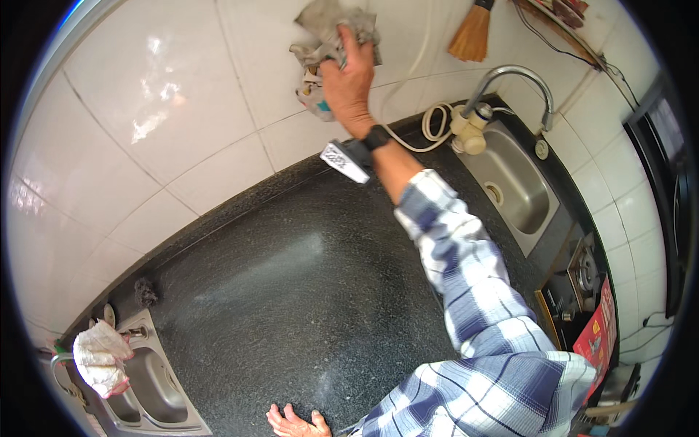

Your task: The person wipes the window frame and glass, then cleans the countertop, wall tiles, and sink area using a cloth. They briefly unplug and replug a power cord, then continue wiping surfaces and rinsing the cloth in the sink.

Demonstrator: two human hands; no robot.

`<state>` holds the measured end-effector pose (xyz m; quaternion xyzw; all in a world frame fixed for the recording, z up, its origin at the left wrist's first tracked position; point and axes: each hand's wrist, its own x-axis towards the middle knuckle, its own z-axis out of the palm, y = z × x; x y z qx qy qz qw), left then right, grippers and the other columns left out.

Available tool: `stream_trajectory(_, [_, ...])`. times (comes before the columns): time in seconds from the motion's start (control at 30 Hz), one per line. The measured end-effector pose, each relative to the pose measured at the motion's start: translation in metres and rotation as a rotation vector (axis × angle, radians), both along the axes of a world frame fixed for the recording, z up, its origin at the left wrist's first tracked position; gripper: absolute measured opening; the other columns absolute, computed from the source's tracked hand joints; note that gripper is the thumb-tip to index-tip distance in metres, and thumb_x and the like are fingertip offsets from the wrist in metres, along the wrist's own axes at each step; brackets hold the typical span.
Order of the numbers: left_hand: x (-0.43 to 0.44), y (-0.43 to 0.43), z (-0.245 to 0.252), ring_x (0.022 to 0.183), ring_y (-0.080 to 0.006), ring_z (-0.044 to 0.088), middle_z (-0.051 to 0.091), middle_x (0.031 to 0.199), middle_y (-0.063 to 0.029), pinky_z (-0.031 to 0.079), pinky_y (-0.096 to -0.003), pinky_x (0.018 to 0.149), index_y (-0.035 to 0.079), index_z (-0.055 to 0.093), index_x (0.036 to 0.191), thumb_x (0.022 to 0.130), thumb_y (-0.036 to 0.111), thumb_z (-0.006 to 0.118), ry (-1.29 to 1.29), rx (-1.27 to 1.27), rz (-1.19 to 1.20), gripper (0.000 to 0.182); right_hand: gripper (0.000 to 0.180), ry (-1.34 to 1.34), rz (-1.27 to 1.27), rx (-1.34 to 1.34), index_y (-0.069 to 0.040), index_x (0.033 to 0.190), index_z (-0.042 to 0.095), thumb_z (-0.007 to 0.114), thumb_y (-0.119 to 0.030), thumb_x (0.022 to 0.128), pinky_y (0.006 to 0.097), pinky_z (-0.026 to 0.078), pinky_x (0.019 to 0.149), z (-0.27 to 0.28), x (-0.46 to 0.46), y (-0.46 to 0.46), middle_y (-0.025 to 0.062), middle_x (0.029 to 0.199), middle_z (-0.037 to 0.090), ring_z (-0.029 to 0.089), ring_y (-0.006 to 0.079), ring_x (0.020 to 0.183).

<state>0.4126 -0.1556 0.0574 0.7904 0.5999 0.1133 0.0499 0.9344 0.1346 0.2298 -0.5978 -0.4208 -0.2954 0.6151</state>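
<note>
My right hand [349,87] presses a crumpled grey patterned cloth [338,30] against the white wall tiles [191,98], above the back edge of the counter. A dark band with a white printed tag sits on that wrist. My left hand [299,421] rests on the black speckled stone countertop [284,284] at the bottom of the view, fingers apart and holding nothing; its wrist is cut off by the picture's edge.
On the right are a steel sink [519,185], a curved faucet [513,71], a coiled white hose [434,128] and a gas stove [579,278]. A hand brush [472,33] hangs on the wall. At left stands a double sink [158,382] with a white cloth [101,358] over its faucet.
</note>
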Motion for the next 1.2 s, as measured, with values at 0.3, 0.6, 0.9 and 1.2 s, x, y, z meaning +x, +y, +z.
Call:
stream_trajectory(0.3, [-0.006, 0.001, -0.002, 0.126, -0.0401, 0.031, 0.038, 0.135, -0.0188, 0.025, -0.0556, 0.099, 0.008, 0.048, 0.121, 0.074, 0.056, 0.054, 0.008, 0.009, -0.02, 0.068, 0.043, 0.667, 0.35, -0.523, -0.003, 0.115, 0.059, 0.059, -0.008, 0.072, 0.0309, 0.049, 0.077, -0.118, -0.013, -0.103, 0.0164, 0.095, 0.065, 0.061, 0.0221, 0.084])
stream_trajectory(0.6, [-0.003, 0.002, -0.003, 0.124, -0.0405, 0.034, 0.04, 0.132, -0.0207, 0.026, -0.0536, 0.099, 0.005, 0.047, 0.122, 0.079, 0.061, 0.046, 0.016, 0.059, -0.022, 0.07, 0.047, -0.183, -0.124, -0.149, -0.008, 0.115, 0.056, 0.057, -0.004, 0.069, 0.041, 0.044, 0.085, 0.071, 0.142, -0.123, 0.0181, 0.102, 0.058, 0.053, 0.0368, 0.097])
stream_trajectory(0.9, [-0.007, 0.002, -0.002, 0.123, -0.0409, 0.034, 0.04, 0.131, -0.0223, 0.025, -0.0533, 0.101, 0.003, 0.048, 0.12, 0.079, 0.057, 0.051, 0.038, 0.013, -0.031, 0.068, 0.062, -0.102, -0.104, -0.47, -0.019, 0.126, 0.048, 0.056, 0.004, 0.069, 0.0461, 0.043, 0.085, -0.076, 0.124, -0.106, 0.0203, 0.113, 0.043, 0.043, 0.0414, 0.104])
stream_trajectory(1.2, [-0.008, 0.003, 0.003, 0.123, -0.0409, 0.03, 0.036, 0.133, -0.0227, 0.023, -0.0527, 0.102, 0.001, 0.044, 0.122, 0.075, 0.042, 0.06, 0.04, -0.018, -0.067, 0.064, 0.048, -0.179, -0.138, -0.258, -0.015, 0.115, 0.055, 0.052, -0.001, 0.069, 0.0454, 0.043, 0.082, 0.046, 0.154, -0.097, 0.0182, 0.096, 0.049, 0.048, 0.0385, 0.095])
